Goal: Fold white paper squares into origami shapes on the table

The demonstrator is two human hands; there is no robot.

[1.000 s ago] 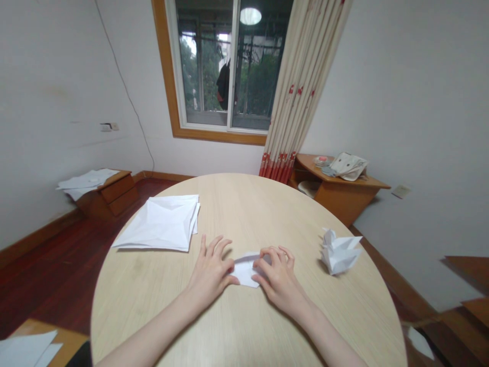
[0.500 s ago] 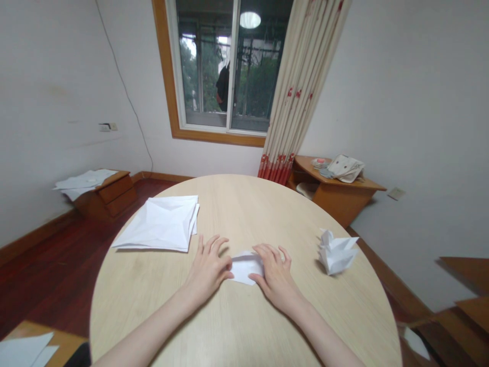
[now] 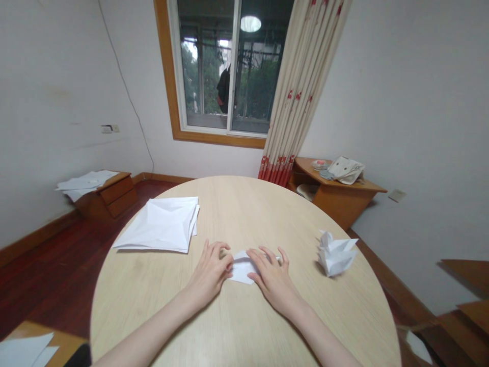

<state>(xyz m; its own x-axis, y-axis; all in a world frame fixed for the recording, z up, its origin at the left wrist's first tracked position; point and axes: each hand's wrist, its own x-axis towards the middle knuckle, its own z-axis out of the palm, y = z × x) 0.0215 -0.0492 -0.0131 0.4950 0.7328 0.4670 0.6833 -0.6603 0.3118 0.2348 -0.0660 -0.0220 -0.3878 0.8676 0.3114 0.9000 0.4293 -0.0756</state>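
A small folded white paper [image 3: 241, 271] lies on the round wooden table [image 3: 244, 326] between my two hands. The thumb and forefinger of my left hand [image 3: 212, 267] pinch its left end. My right hand [image 3: 272, 272] covers the right end, its thumb at the near edge and forefinger over the raised far flap. The other right fingers are partly spread beyond the paper. Part of the paper's right side is hidden under that hand.
A stack of creased white sheets [image 3: 160, 224] rests on the table's left side. Toward the right edge stands a folded paper figure [image 3: 336, 255]. Beyond the table are a drawer cabinet [image 3: 114, 196], a corner shelf [image 3: 332, 199] with a cloth bag [image 3: 347, 169], and a curtain [image 3: 296, 97].
My right fingers have shifted slightly left over the paper's far flap. My left fingers have curled in a little more. The stack and the paper figure stay put.
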